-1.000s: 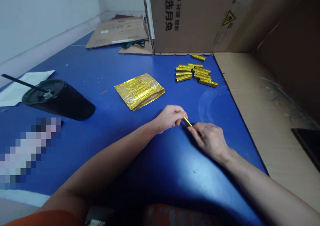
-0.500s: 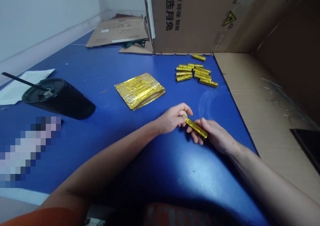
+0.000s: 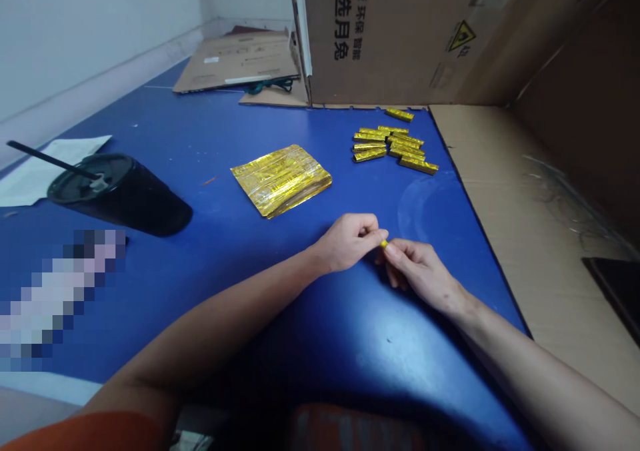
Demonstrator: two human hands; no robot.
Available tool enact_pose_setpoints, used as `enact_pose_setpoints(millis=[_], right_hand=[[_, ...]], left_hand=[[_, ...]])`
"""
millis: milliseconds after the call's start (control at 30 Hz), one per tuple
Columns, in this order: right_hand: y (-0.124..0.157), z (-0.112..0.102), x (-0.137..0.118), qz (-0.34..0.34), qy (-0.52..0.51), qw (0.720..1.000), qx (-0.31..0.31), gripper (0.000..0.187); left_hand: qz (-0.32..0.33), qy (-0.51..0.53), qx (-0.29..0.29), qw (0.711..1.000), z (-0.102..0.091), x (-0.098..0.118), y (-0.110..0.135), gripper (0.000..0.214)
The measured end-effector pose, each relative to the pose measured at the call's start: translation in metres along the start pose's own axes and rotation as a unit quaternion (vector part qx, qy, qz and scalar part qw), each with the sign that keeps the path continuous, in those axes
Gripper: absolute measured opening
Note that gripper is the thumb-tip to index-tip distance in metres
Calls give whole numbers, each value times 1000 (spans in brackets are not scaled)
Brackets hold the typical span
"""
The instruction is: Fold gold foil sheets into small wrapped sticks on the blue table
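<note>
Thumb and fingers of my left hand [image 3: 350, 241] pinch one end of a folded gold foil strip [image 3: 384, 244]. From the other side my right hand [image 3: 420, 268] grips the same strip, its thumb pressed on top. Only a small bit of gold shows between the two thumbs; the hands hide the remainder. Beyond my left hand, a stack of flat gold foil sheets [image 3: 283, 178] lies on the blue table [image 3: 210, 271]. Several folded gold foil strips [image 3: 406, 150] rest in a loose pile past my right hand.
On the left stands a dark tumbler [image 3: 125, 194] with a straw, beside a white sheet [image 3: 75, 154]. A large cardboard box [image 3: 390, 44] rises along the back, near flattened cardboard [image 3: 235, 58]. More cardboard [image 3: 500, 191] borders the table's right edge.
My hands have closed in over the strip, hiding most of what was visible. The right fingers, looser before, now pinch it, and the strip has turned between them.
</note>
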State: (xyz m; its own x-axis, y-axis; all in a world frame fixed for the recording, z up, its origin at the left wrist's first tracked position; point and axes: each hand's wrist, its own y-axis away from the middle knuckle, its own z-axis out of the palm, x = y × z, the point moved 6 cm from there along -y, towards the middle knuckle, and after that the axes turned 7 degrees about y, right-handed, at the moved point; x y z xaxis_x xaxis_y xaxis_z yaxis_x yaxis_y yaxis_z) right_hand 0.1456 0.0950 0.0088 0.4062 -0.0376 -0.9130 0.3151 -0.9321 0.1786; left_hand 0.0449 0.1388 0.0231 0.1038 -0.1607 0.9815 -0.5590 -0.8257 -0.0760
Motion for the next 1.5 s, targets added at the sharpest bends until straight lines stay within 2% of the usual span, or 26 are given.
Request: enact_pose_setpoints(millis=[67,133,300,367,567,733,900,1067,1233,1500], right_hand=[[1,4,0,8,-7,999,-30,39],[1,5,1,23,-17,999,-44,39],[-1,3,4,30,-20,999,-28,39],[-1,2,4,25,-12,999,-19,39],[0,0,2,11,19,1000,21,41],[1,0,4,-6,31,998,57,41],[3,3,2,-16,44,998,42,41],[3,1,1,1,40,998,39,44],[3,1,2,-23,44,997,55,43],[5,-1,1,-29,30,997,71,43]], left_hand=[[-11,16,-37,999,8,-1,1,27],[-27,31,-45,998,11,-4,2,26],[-35,49,50,997,-8,-6,-3,30],[-38,61,71,995,-16,-7,-5,30],[-32,109,52,992,-18,-12,-6,33],[-60,139,30,988,-5,-14,-2,37],[-50,150,23,987,4,-12,1,39],[-68,194,48,977,-1,-18,0,35],[-92,243,58,964,-4,-22,-1,36],[-86,267,80,957,-17,-22,-5,33]])
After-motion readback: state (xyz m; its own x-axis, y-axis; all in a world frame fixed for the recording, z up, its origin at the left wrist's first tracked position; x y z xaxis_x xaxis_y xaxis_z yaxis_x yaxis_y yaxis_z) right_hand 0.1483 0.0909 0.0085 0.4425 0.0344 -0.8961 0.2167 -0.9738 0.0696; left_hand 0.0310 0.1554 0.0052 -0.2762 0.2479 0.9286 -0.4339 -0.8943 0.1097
